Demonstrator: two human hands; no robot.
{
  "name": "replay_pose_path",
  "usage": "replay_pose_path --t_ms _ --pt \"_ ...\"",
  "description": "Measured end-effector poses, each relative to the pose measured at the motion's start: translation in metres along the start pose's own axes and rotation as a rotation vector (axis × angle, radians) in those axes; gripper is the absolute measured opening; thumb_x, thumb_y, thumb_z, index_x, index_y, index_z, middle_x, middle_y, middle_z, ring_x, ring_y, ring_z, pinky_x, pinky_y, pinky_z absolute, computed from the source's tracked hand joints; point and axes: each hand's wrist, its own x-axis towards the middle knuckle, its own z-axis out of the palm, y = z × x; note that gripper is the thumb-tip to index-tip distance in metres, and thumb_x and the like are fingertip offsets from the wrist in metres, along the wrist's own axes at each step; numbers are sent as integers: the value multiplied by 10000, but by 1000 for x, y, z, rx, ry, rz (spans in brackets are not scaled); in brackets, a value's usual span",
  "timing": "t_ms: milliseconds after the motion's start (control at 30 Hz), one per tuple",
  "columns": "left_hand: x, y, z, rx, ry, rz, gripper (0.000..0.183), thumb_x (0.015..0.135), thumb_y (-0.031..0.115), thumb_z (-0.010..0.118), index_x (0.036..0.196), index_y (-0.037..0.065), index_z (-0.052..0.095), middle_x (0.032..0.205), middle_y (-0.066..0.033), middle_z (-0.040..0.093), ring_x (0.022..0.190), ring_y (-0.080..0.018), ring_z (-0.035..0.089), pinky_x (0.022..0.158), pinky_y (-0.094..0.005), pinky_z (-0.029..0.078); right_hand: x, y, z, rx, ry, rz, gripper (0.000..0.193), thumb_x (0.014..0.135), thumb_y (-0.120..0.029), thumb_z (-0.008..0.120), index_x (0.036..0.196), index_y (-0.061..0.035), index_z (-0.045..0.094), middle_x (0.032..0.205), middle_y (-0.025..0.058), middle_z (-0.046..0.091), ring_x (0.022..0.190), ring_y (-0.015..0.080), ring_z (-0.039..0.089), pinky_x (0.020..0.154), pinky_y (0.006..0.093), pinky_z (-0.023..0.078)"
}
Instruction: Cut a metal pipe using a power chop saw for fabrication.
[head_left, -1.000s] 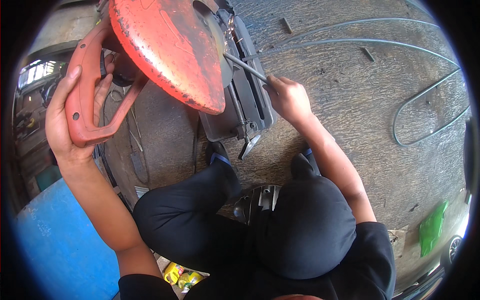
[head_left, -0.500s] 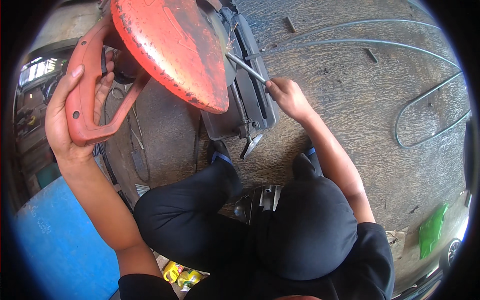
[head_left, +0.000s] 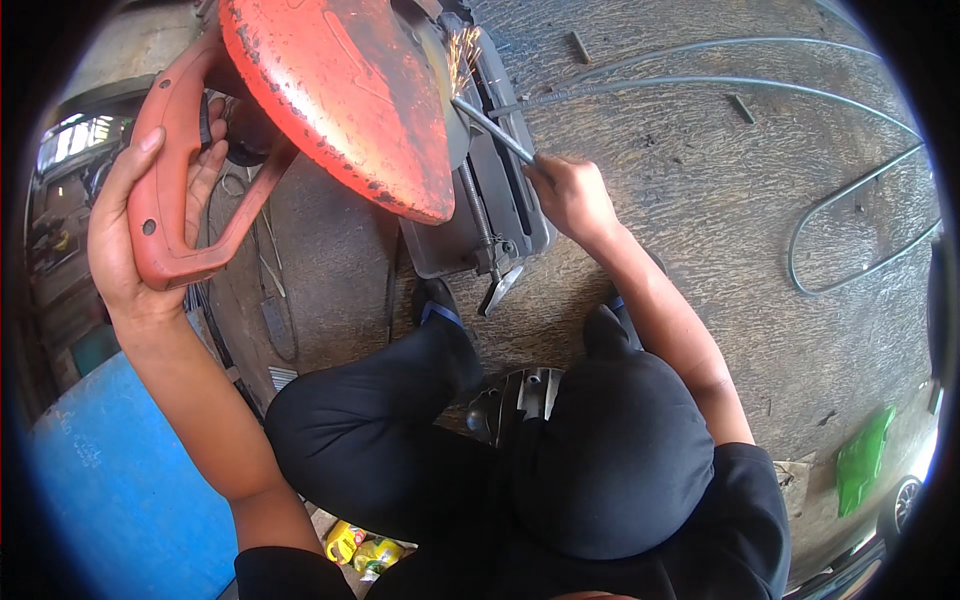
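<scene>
An orange-red chop saw (head_left: 340, 100) with a scuffed blade guard fills the upper left. My left hand (head_left: 130, 220) wraps round its loop handle (head_left: 165, 200), with fingers at the black trigger. A thin grey metal rod (head_left: 495, 132) is gripped near its end by my right hand (head_left: 575, 200). The rod's far end meets the edge of the cutting disc (head_left: 457, 125), and orange sparks (head_left: 462, 52) spray up from that spot. Beneath lies the saw's grey base (head_left: 440, 250) with its threaded vise screw (head_left: 478, 210) and crank. The guard hides most of the disc.
Long bent metal rods (head_left: 730, 82) curve over the rough floor to the right, with short cut pieces (head_left: 580, 47) near them. A blue panel (head_left: 130, 480) stands at lower left. Cables (head_left: 270, 270) run beside the saw. A green plastic piece (head_left: 865, 460) lies at far right.
The sparks at the disc have grown from a faint few to a bright spray. My right hand and the rod have shifted slightly to the left; the saw has barely moved.
</scene>
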Motion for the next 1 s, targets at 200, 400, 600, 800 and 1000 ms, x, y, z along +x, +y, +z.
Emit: replay_pose_path --t_ms 200,400,600,800,1000 --pt "0 3 1 23 -48 -38 516 871 163 569 1270 -125 412 1148 -247 568 1024 -294 600 936 -368 482 -2 1 0 -169 75 -100 149 824 -142 631 763 -21 570 650 163 560 615 367 590 588 447 486" --pt "-3 3 7 199 85 -43 494 866 169 593 1235 -127 453 1047 -212 611 931 -251 615 868 -334 504 6 -10 -8 -1 -114 385 304 902 -262 521 811 -1 645 679 162 612 651 347 613 615 429 479" --pt "2 5 -2 178 -21 -38 479 878 181 593 1244 -98 463 1007 -180 615 796 -165 578 744 -298 508 2 20 -9 514 -299 478 429 947 -325 447 825 18 674 584 63 533 532 157 511 541 325 416" --pt "-1 4 4 189 22 -4 471 889 216 574 1244 -77 476 1022 -184 616 790 -161 581 705 -286 507 2 7 -1 683 -438 600 440 977 -339 445 792 7 644 558 -24 446 475 62 409 438 255 333" --pt "2 3 3 171 -4 -9 481 876 222 585 1236 -78 481 1033 -188 617 795 -166 584 708 -285 508 -3 7 9 537 -357 500 380 966 -297 485 793 10 628 551 12 472 487 102 457 466 297 371"
